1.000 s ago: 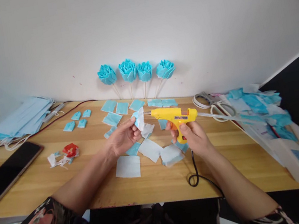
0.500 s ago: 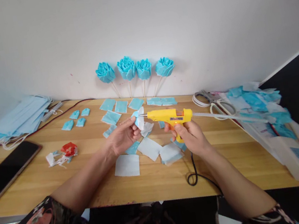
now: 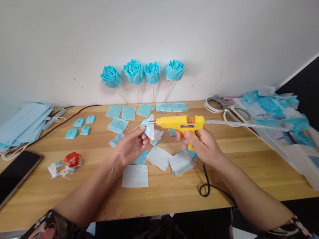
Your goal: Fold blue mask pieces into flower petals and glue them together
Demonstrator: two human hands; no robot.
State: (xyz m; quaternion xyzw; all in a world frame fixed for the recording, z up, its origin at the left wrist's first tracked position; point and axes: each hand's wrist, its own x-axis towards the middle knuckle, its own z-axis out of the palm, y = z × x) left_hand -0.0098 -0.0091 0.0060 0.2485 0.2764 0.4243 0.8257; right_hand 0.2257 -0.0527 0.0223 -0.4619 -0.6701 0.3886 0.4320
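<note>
My left hand [image 3: 133, 144] pinches a folded blue-and-white piece of mask fabric [image 3: 150, 131] between thumb and fingers. Wrapped round the handle of a yellow hot glue gun [image 3: 178, 122] is my right hand [image 3: 202, 145]. The gun's metal nozzle points left and meets the fabric piece, or nearly so; I cannot tell if it touches. A long clear glue stick [image 3: 240, 124] sticks out of the gun's back. Below my hands lie several cut fabric squares [image 3: 135, 176], some white side up. More blue squares [image 3: 118, 124] lie behind my left hand.
Blue fabric flowers [image 3: 134, 72] on thin sticks lean against the wall. Left are face masks [image 3: 23, 124], folded blue petals [image 3: 71, 134], a phone [image 3: 7, 185] and a red scrap [image 3: 73, 159]. Right are scissors [image 3: 236, 116], fabric scraps [image 3: 268, 104] and a power strip [image 3: 318, 169]. A black cord [image 3: 206, 177] hangs from the gun.
Almost nothing differs. The whole view has shifted very slightly, and both hands keep their hold with the nozzle still at the fabric piece.
</note>
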